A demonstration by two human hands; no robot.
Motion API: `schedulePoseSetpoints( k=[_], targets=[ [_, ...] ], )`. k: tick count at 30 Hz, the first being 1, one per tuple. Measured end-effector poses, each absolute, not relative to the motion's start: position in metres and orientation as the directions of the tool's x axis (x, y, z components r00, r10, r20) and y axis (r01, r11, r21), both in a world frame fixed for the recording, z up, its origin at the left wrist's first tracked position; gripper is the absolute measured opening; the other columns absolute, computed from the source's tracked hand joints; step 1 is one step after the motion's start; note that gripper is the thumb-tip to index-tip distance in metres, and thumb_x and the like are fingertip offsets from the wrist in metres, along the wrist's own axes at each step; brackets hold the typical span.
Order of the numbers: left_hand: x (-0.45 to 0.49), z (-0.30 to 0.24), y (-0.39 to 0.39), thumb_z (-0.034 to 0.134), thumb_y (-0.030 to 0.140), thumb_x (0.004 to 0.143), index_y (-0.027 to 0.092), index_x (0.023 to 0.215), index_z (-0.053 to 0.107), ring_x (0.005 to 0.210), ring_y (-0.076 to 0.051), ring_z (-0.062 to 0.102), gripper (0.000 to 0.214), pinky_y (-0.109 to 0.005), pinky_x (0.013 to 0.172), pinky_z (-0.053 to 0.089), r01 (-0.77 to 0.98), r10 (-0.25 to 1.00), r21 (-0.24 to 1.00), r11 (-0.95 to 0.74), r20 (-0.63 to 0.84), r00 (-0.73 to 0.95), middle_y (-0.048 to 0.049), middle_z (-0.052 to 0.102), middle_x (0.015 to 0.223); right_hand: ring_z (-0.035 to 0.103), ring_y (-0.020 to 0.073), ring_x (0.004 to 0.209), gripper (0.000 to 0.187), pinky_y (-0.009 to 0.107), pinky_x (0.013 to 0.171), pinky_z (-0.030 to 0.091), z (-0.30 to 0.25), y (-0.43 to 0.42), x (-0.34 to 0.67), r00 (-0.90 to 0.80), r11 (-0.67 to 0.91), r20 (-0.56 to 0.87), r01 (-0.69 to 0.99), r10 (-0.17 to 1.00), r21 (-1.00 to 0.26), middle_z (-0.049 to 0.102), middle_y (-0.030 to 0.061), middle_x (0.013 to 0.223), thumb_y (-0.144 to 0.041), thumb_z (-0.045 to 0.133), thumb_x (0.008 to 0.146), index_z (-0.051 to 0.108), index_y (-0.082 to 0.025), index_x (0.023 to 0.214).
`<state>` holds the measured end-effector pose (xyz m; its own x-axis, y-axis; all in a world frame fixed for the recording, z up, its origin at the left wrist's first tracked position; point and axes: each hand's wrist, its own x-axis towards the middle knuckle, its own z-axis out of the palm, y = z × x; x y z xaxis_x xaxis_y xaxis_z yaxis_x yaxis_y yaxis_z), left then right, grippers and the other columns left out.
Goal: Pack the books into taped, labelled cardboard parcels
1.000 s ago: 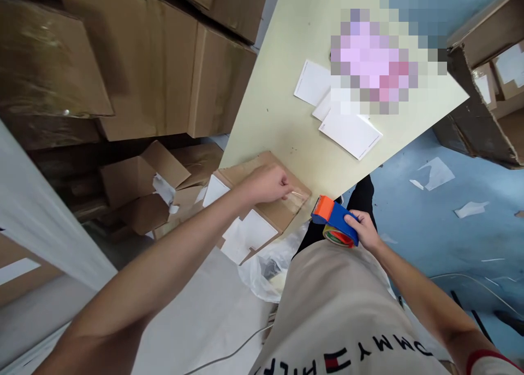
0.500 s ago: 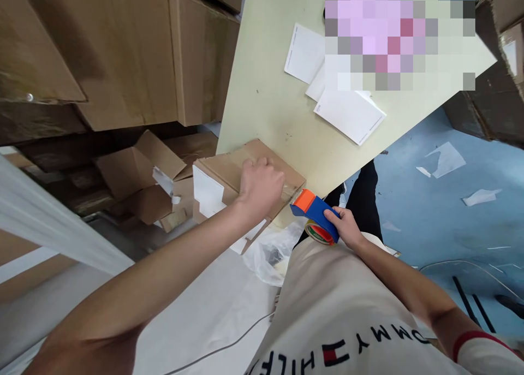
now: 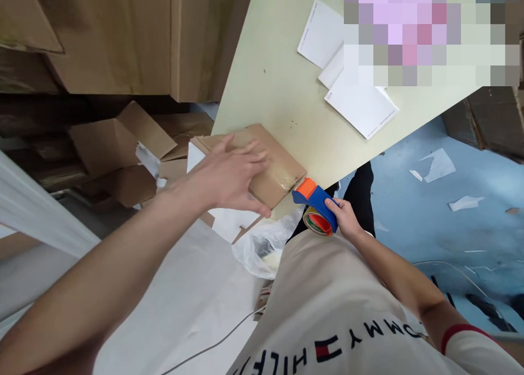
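A brown cardboard box (image 3: 282, 165) with white paper on its near side sits at the corner of the pale table (image 3: 278, 91). My left hand (image 3: 235, 173) lies over the box top with its fingers spread, holding nothing; its palm hides part of the box. In my right hand (image 3: 346, 216) is a blue and orange tape dispenser (image 3: 319, 197) with a roll of tape on its underside. The dispenser's orange head is at the box's right edge. Shiny clear tape shows on the box top near that edge.
White printed sheets (image 3: 360, 110) lie farther up the table, beside a blurred-out area. Open cardboard boxes (image 3: 143, 129) stand at the left, below large stacked cartons (image 3: 114, 36). A clear plastic bag (image 3: 262, 249) hangs below the box. Paper scraps (image 3: 440, 165) litter the blue floor.
My left hand has gone from closed on the box top to spread out, and has shifted left. The tape dispenser stays at the box's right edge in my right hand. The view has shifted slightly.
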<state>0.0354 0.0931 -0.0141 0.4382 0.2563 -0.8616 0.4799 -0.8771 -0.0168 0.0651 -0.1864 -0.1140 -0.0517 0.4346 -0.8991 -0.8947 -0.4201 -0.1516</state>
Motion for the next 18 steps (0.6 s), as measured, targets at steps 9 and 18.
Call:
schedulePoseSetpoints(
  k=[9,18],
  targets=[
    [-0.001,0.006,0.142,0.066,0.072,0.062,0.026,0.120,0.065,0.132,-0.034,0.047,0.074,-0.045,0.114,0.020,0.491,0.233,0.136,-0.861,-0.751,0.617,-0.0073,0.062,0.134,0.063,0.0212,0.065,0.060,0.033,0.061,0.051,-0.117,-0.150,0.095,-0.070,-0.479,-0.831,-0.842,0.551,-0.247,0.069,0.0053,0.068,-0.079,0.066,0.064,0.067,-0.020,0.072],
    [-0.029,-0.005,0.147,0.064,0.064,0.074,0.021,0.132,0.056,0.120,-0.033,0.055,0.073,-0.042,0.102,0.037,0.941,0.845,-0.008,-0.338,-0.443,0.299,-0.0117,0.062,0.130,0.064,0.0190,0.084,0.065,0.029,0.064,0.055,-0.110,-0.016,0.169,-0.048,-0.578,-0.659,-0.533,0.750,-0.618,0.066,0.0014,0.102,-0.041,0.080,0.062,0.047,-0.029,0.117]
  ],
)
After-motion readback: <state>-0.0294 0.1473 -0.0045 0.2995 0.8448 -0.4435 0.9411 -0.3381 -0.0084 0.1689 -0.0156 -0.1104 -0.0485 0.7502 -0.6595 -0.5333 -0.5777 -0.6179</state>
